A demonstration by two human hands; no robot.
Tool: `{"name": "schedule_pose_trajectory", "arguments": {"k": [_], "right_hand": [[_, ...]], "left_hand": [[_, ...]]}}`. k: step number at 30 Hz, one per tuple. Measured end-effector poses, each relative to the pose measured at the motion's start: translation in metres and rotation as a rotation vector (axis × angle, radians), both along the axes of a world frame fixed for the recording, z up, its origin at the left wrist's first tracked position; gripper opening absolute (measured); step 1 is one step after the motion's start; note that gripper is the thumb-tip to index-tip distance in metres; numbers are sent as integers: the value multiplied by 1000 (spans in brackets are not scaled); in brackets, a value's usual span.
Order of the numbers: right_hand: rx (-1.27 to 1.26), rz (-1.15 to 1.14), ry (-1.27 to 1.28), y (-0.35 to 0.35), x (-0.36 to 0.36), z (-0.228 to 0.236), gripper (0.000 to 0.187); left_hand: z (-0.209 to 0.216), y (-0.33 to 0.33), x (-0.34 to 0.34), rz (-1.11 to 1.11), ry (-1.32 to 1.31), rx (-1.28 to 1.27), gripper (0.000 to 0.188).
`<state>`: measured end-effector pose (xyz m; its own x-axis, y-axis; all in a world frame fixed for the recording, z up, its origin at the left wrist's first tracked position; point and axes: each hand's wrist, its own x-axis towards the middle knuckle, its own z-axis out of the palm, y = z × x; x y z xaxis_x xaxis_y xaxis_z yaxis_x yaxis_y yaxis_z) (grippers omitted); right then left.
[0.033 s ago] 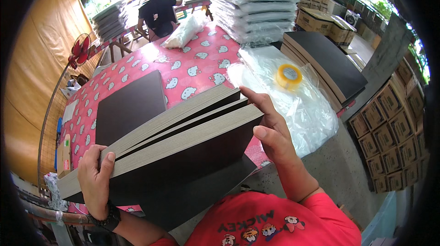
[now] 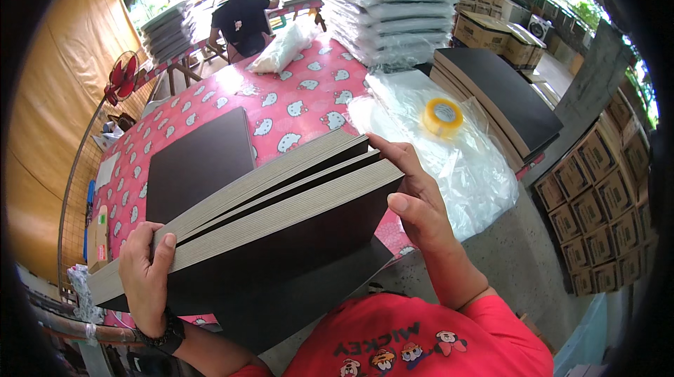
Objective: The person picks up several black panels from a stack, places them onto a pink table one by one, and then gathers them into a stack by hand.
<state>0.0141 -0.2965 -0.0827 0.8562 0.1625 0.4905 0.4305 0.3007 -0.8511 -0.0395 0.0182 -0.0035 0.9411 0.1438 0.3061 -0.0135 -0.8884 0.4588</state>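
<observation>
A thick stack of black-faced boards (image 2: 281, 240) with pale grey edges stands on its long side, tilted, in front of me. Gaps split its sheets into sections toward the right end. My left hand (image 2: 147, 272) wraps its left end, thumb over the near edge. At the right end, my right hand (image 2: 419, 198) grips the corner between thumb and fingers, some of them hidden behind it. Beneath the stack, another black board (image 2: 316, 300) shows at the table's near edge. Beyond it lies a flat black board (image 2: 200, 163).
The pink patterned table (image 2: 288, 110) bears clear plastic bags (image 2: 463, 187) with a tape roll (image 2: 442, 118) on them, a black board pile (image 2: 502, 93) at right and plastic-wrapped bundles (image 2: 393, 22) behind. A person (image 2: 242, 22) sits farther off. Cartons (image 2: 597, 201) stand at right.
</observation>
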Motion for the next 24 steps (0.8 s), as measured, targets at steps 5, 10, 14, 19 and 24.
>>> {"name": "schedule_pose_trajectory", "arguments": {"k": [5,10,14,19,24], "right_hand": [[-59,-63,-57,-3,1,-3,63],[-98,-59,-36,-3,1,-2,63],[-20,-27,-29,-1,1,0,62],[-222,-240,-132,1,-1,2,52],[129,-54,25,12,-2,1,48]], "left_hand": [[1,0,4,0,5,-22,32],[-1,1,4,8,-21,5,32],[-1,-1,4,9,-32,16,32],[3,-3,9,-38,-39,63,29],[7,-3,14,-145,-38,137,28]]}}
